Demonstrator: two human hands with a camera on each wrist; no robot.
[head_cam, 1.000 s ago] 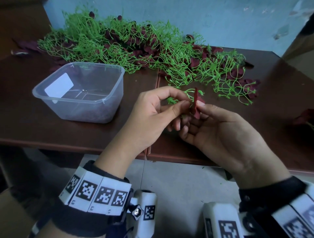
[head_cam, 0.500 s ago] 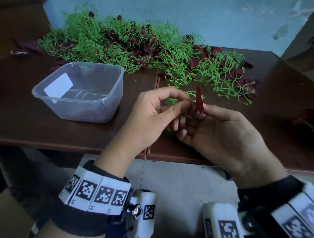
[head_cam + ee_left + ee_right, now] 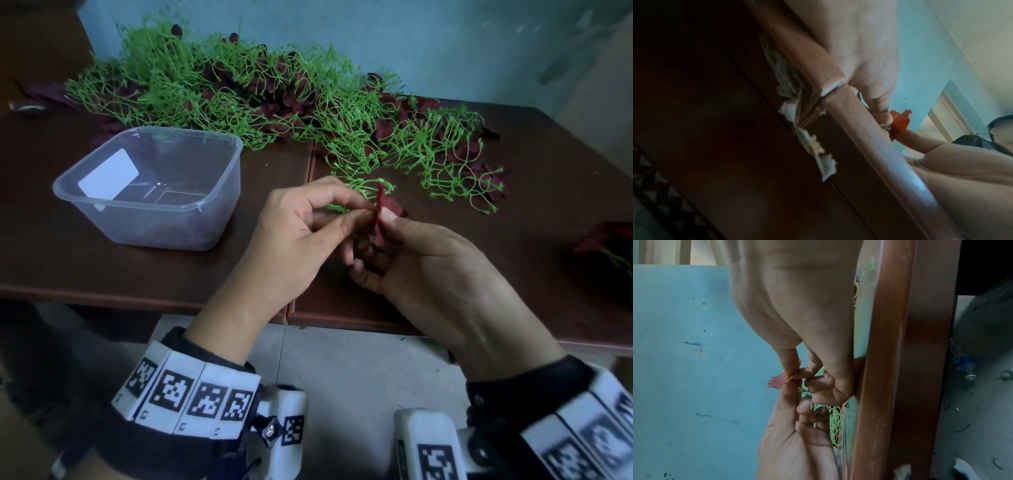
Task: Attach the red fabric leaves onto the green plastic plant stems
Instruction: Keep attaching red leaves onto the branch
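Observation:
A small green stem sprig [image 3: 363,186] is pinched between thumb and forefinger of my left hand [image 3: 365,210], over the table's near middle. My right hand [image 3: 381,229] pinches a dark red fabric leaf [image 3: 383,209] and holds it upright against the left fingertips. In the left wrist view the red leaf [image 3: 900,123] sits just past my left hand's thumb [image 3: 882,117]. The right wrist view shows the leaf [image 3: 777,381] under my right thumb [image 3: 789,368], with a bit of green stem [image 3: 802,389] below. Where leaf and stem meet is hidden by fingers.
A big tangle of green stems and red leaves [image 3: 274,92] lies along the back of the brown table [image 3: 102,267]. A clear plastic tub [image 3: 191,133] stands at the left. Another red leaf piece [image 3: 603,236] lies at the right edge. A seam [image 3: 310,164] splits the tabletop.
My right hand has tilted the red leaf and brought it closer against the left fingertips. Both hands have stayed in nearly the same place.

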